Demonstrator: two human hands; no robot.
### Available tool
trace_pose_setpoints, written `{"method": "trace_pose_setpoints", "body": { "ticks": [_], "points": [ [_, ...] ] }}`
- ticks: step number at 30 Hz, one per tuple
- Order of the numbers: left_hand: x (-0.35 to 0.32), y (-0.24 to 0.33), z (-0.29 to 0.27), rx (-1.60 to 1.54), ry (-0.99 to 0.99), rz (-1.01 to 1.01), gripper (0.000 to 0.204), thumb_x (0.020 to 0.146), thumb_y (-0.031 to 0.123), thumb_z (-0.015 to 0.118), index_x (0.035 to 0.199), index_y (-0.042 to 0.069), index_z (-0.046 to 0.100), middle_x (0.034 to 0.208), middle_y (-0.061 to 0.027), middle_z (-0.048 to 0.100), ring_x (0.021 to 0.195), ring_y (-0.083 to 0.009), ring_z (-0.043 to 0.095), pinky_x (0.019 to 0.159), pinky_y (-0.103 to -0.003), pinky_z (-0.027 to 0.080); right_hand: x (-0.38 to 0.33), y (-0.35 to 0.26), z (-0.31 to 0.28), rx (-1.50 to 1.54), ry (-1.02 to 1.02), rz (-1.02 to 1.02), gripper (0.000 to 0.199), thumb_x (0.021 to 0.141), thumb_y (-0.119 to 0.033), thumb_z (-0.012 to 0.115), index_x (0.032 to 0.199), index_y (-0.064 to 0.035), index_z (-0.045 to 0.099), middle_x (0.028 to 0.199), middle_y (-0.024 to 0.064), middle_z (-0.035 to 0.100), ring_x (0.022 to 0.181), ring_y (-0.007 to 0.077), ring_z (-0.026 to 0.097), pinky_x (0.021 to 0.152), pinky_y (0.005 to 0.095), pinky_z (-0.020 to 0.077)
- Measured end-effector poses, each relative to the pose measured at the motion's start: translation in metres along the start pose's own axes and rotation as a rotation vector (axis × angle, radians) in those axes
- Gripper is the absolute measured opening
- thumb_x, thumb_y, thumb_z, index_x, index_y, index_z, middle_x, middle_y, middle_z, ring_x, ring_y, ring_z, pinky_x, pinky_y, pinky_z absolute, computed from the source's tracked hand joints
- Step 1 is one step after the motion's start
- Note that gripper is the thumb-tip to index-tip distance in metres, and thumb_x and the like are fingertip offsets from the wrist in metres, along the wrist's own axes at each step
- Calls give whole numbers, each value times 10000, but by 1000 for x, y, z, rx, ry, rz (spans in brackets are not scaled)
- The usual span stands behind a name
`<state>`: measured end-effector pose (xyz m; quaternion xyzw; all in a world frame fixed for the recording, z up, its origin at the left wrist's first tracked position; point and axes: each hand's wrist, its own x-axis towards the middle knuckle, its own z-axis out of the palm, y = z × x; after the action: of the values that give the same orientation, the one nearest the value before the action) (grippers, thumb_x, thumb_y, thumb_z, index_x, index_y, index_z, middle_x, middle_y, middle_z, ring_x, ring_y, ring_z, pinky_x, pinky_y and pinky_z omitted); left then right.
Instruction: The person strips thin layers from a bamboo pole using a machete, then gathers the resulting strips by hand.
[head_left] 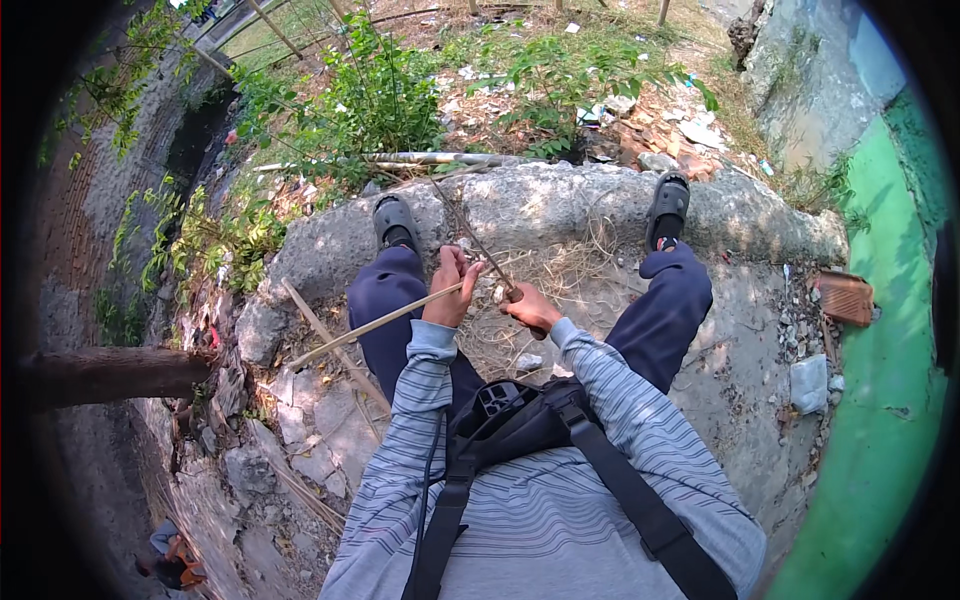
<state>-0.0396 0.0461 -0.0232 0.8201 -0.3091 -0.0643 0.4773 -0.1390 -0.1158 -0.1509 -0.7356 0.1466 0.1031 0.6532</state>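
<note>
My left hand point(450, 287) is closed around a pale bamboo strip point(370, 327), which slants down to the left across my thigh. In my right hand point(535, 308) is the brown handle of a long, narrow, dark-bladed knife point(484, 252). The blade points up and to the left, away from me, and passes just beyond my left fingers. Whether it touches the strip I cannot tell. Thin, straw-coloured shavings point(585, 262) lie on the ground between my legs.
My feet rest on a rough stone ledge point(560, 205), with plants point(385, 100) and litter beyond. Another stick point(325, 335) lies to the left, near a tree trunk point(120, 377). A green wall point(885, 300) and brown block point(846, 298) stand right. Someone else point(178, 560) is at lower left.
</note>
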Motion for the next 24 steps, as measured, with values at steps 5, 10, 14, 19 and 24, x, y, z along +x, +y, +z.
{"method": "trace_pose_setpoints", "body": {
  "ticks": [5,10,14,19,24],
  "points": [
    [-3,-13,-5,-77,-81,-69,330,943,116,685,1014,44,371,673,-69,484,560,-170,475,515,-347,398,-5,5,-2,116,-67,72,134,835,-138,692,754,-69,610,582,-10,525,479,86,472,452,298,370],
    [1,-7,-3,-26,-6,-25,322,892,66,680,1013,40,383,676,-62,488,561,-169,474,520,-344,411,-6,-4,-1,-127,-82,-120,138,789,-151,701,767,-45,615,640,12,580,600,114,522,585,311,433],
    [3,-8,2,0,9,-31,239,882,7,614,994,39,406,664,-56,471,569,-148,505,523,-333,425,2,17,1,-8,-2,-42,175,777,-185,699,765,-35,607,652,27,579,632,123,517,609,312,431],
    [1,-24,12,-267,119,-197,183,908,-23,548,1007,41,409,634,-25,480,533,-98,511,480,-297,435,2,11,21,-71,121,-63,206,765,-180,711,710,-40,570,620,32,547,587,141,495,574,340,417],
    [1,-25,21,-448,168,-287,162,937,-34,488,1042,43,392,704,-33,497,538,-103,536,469,-284,450,3,18,35,-11,170,-97,217,744,-167,731,713,-36,561,611,46,532,581,143,484,586,342,430]
  ]
}}
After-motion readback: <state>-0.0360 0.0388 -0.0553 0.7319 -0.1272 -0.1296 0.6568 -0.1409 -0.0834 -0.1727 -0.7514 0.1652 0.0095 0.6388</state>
